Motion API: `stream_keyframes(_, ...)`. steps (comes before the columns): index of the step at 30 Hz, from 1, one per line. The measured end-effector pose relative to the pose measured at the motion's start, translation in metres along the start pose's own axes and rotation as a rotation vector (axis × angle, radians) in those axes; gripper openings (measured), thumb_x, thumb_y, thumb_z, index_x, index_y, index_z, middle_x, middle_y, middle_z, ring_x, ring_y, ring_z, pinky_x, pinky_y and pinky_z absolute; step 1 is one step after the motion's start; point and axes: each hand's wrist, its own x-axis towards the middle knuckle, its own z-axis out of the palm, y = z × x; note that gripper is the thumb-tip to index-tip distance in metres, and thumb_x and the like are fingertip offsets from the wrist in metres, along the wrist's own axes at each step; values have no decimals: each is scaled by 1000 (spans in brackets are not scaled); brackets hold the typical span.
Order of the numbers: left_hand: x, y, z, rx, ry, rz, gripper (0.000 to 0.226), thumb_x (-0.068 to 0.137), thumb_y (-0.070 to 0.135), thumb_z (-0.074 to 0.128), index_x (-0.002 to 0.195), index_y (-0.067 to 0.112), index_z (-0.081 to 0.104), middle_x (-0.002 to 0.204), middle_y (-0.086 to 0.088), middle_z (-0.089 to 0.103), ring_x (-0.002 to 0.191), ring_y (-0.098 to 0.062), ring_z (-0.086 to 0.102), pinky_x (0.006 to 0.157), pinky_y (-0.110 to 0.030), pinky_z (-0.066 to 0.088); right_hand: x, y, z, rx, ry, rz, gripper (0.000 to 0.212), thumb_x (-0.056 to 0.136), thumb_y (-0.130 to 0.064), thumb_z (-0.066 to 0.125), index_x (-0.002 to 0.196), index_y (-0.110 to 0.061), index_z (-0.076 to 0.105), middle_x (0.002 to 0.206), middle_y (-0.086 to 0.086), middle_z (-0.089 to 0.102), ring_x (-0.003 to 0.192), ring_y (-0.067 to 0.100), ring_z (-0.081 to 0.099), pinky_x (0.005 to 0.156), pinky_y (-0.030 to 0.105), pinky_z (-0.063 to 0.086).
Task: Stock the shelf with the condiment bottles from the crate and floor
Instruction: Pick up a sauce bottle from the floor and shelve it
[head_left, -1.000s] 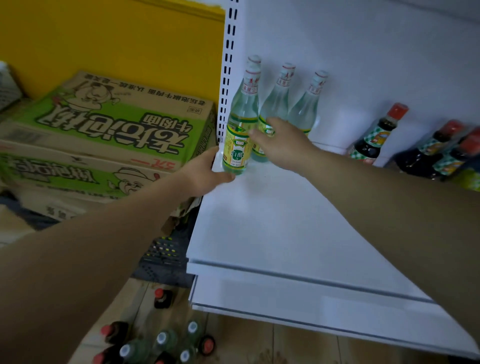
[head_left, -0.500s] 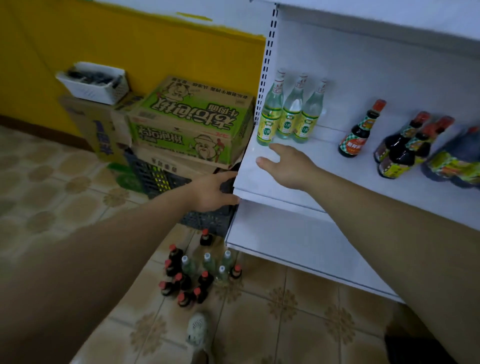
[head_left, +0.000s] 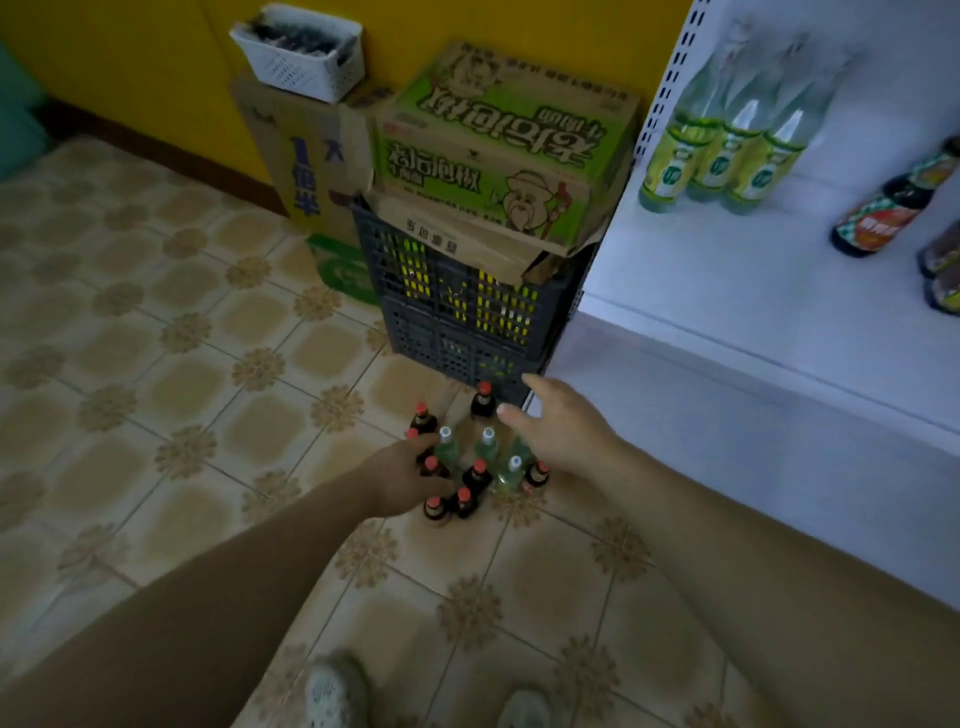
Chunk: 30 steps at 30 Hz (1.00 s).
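Note:
Several condiment bottles stand in a cluster on the tiled floor: dark ones with red caps (head_left: 476, 475) and clear green ones with white caps (head_left: 487, 446). My left hand (head_left: 402, 475) hangs over the cluster's left side, fingers spread above the red caps, holding nothing. My right hand (head_left: 558, 431) reaches over the right side with straight fingers, also empty. Three clear green bottles (head_left: 722, 150) stand at the back left of the white shelf (head_left: 727, 291). Dark sauce bottles (head_left: 883, 213) stand further right on it.
A dark plastic crate (head_left: 457, 317) sits against the shelf's left side with cardboard boxes (head_left: 498, 145) stacked on it. A white basket (head_left: 301, 52) rests on another box by the yellow wall. My shoes (head_left: 332, 691) show at the bottom.
Both hands have left the shelf and dropped to the bottle cluster on the floor. The view has tilted down from the shelf to the floor.

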Motion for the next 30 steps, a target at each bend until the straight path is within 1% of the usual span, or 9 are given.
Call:
stream_keyframes(3, 22, -57, 14, -55, -52, -43, 77, 90, 40, 59, 151, 26, 15, 157, -3, 22, 139, -25, 31, 100, -29, 32, 21, 2, 53, -20, -61, 70, 71, 92, -60, 42, 151, -25, 22, 157, -1, 26, 141, 22, 30, 112, 41, 31)
stream_keyframes(6, 48, -111, 27, -79, -89, -77, 82, 87, 42, 63, 151, 26, 14, 158, -3, 19, 136, -24, 36, 97, -27, 34, 43, 6, 105, -17, -123, 154, 71, 92, -61, 42, 151, -29, 19, 157, -2, 26, 139, 24, 33, 109, 39, 35)
stream_keyframes(10, 98, -171, 52, -78, -107, -109, 82, 86, 41, 64, 151, 26, 15, 157, -4, 19, 141, -24, 28, 107, -31, 29, 83, 30, 176, 24, -178, 187, 71, 93, -57, 46, 152, -26, 20, 157, -1, 26, 139, 26, 33, 109, 40, 35)
stream_keyframes(16, 205, -237, 128, -124, -103, -175, 82, 85, 36, 67, 150, 27, 18, 156, -3, 24, 140, -23, 30, 108, -32, 30, 167, 104, 284, -6, -282, 166, 73, 92, -57, 47, 152, -26, 18, 156, 0, 28, 139, 26, 34, 109, 43, 35)
stream_keyframes(18, 242, -251, 155, -134, -98, -174, 83, 85, 35, 67, 151, 25, 17, 156, -4, 23, 140, -24, 30, 107, -31, 29, 196, 131, 317, -24, -294, 122, 75, 93, -53, 50, 152, -22, 17, 158, 1, 22, 142, 25, 28, 111, 44, 32)
stream_keyframes(22, 310, -278, 201, -164, -48, -153, 90, 85, 26, 69, 152, 24, 9, 157, -4, 20, 139, -23, 30, 98, -24, 30, 249, 171, 367, -166, -276, -53, 76, 92, -47, 55, 151, -16, 19, 159, 3, 18, 145, 23, 17, 115, 37, 23)
stream_keyframes(26, 365, -308, 236, -218, -1, -124, 101, 82, 18, 72, 151, 26, -2, 159, -1, 12, 143, -20, 20, 97, -20, 25, 289, 195, 409, -273, -274, -206, 80, 86, -53, 60, 150, -19, 26, 156, 2, 26, 145, 22, 18, 116, 38, 18)
stream_keyframes(28, 386, -317, 251, -223, -6, -109, 107, 80, 18, 74, 151, 28, -5, 159, -1, 11, 142, -21, 22, 96, -20, 25, 298, 203, 422, -295, -283, -264, 71, 85, -54, 61, 145, -25, 35, 153, -2, 34, 146, 20, 16, 117, 38, 9)
stream_keyframes(30, 402, -321, 261, -249, -1, -92, 107, 79, 20, 75, 151, 26, -3, 158, 0, 16, 140, -22, 26, 100, -22, 27, 305, 209, 430, -303, -249, -314, 55, 85, -53, 61, 134, -33, 47, 148, -5, 42, 146, 16, 14, 118, 39, -1)
